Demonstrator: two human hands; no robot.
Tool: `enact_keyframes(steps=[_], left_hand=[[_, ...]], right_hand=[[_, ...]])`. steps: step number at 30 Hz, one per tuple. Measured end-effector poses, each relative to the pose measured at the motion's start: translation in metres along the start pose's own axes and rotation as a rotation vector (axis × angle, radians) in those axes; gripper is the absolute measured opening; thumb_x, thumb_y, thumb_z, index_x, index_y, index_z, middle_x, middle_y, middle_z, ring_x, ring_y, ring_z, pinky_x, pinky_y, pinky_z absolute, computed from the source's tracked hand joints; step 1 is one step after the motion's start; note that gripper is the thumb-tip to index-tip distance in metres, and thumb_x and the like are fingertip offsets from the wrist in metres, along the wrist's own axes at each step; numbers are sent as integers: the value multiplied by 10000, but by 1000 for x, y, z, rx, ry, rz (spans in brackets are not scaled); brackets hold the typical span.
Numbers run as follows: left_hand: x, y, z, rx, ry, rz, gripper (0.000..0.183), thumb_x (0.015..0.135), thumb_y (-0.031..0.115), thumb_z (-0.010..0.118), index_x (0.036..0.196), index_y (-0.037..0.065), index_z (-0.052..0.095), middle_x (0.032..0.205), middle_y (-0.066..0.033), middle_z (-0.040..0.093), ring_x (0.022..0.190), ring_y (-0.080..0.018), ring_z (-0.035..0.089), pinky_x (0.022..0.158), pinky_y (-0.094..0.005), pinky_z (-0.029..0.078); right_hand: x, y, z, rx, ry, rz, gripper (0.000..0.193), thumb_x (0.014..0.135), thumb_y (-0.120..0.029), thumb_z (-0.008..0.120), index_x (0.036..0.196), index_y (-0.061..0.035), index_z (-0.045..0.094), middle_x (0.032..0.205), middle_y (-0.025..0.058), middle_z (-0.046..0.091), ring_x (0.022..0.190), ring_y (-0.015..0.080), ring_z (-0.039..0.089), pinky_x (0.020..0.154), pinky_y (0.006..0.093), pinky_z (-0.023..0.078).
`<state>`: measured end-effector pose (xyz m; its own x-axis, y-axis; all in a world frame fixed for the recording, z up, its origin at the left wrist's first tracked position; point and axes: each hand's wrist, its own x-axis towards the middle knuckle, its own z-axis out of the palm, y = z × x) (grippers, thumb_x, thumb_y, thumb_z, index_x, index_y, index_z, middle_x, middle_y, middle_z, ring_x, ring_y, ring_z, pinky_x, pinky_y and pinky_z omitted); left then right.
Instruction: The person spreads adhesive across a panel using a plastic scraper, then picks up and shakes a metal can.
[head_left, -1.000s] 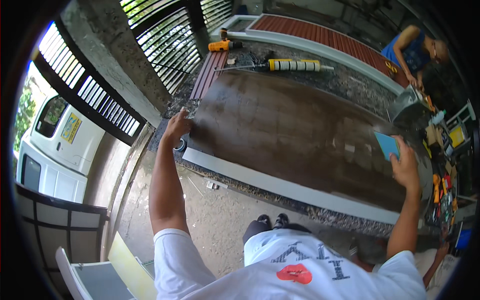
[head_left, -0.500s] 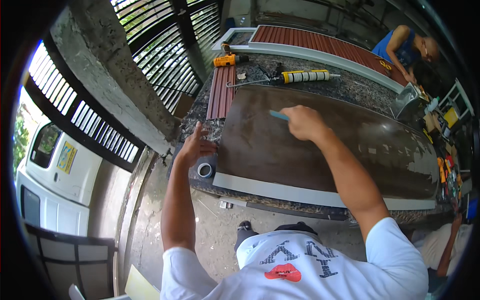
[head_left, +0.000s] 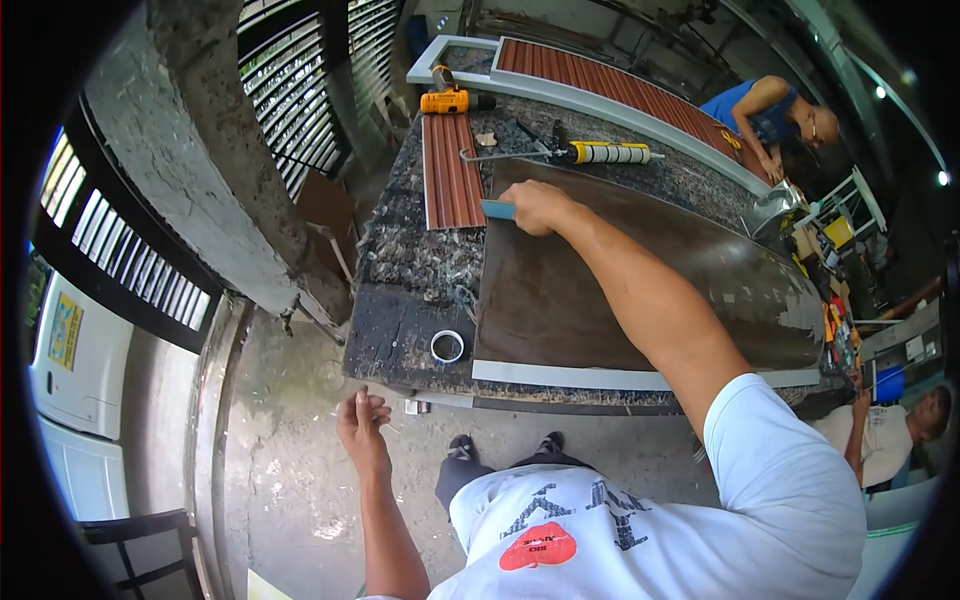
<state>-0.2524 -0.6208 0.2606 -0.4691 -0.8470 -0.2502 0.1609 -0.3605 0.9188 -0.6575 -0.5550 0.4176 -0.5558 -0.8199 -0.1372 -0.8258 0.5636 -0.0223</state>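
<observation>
A large flat brown panel (head_left: 560, 300) lies on the worktable, with a pale strip (head_left: 620, 375) along its near edge and whitish patches toward its right end. My right hand (head_left: 540, 207) grips a flat blue scraper (head_left: 497, 209) at the panel's far left corner, beside a ribbed reddish-brown strip (head_left: 452, 170). Off the table's near left corner hangs my left hand (head_left: 363, 418), its fingers loosely bent and apart, with nothing visible in it. A white ring like a tape roll (head_left: 447, 347) rests on the tabletop left of the panel.
An orange drill (head_left: 455, 101) and a caulking gun with a yellow tube (head_left: 605, 152) lie beyond the panel. Behind them is a white-framed ribbed panel (head_left: 600, 80), where a person in blue (head_left: 750, 110) leans in. Another person (head_left: 870, 430) is at right. A concrete pillar (head_left: 190, 150) stands left.
My right hand has moved left with the scraper, to the panel's corner. My left hand has withdrawn from above the table toward me. The view has shifted somewhat.
</observation>
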Motion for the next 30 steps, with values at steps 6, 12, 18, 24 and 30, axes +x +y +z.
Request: enact_keyframes(steps=[6,12,18,24,30], left_hand=[[-18,-21,-46,7,102,-89,262,980,240,570,1126,23,594,807,-33,605,654,-79,554,612,-192,431],[-13,-23,-53,62,65,-111,264,972,231,583,1134,21,588,813,-34,604,653,-77,555,604,-190,429],[-11,-26,-41,91,43,-127,272,971,231,586,1142,20,583,829,-38,606,655,-77,557,601,-188,427],[-7,-37,-35,95,21,-145,278,972,233,584,1151,20,578,849,-41,607,656,-79,558,603,-190,429],[-4,-32,-16,106,-72,-117,266,980,223,564,1150,18,571,851,-39,602,677,-81,547,622,-195,428]], right_hand=[[-50,-29,14,-4,-74,-36,191,781,-52,515,881,-63,678,869,138,704,779,403,624,683,490,481],[-96,-47,40,42,66,-125,237,762,-10,525,886,-95,708,843,127,709,783,383,645,709,456,513],[-146,-68,46,-18,33,-201,297,840,-36,495,1001,-129,727,934,67,718,841,298,627,765,410,481],[-184,-90,52,-123,-28,-271,294,856,-61,511,1054,-157,706,1019,-8,707,911,190,582,822,334,418],[-201,-69,37,-100,-25,-320,234,842,-89,547,1011,-164,689,954,-16,694,913,185,581,832,338,410]])
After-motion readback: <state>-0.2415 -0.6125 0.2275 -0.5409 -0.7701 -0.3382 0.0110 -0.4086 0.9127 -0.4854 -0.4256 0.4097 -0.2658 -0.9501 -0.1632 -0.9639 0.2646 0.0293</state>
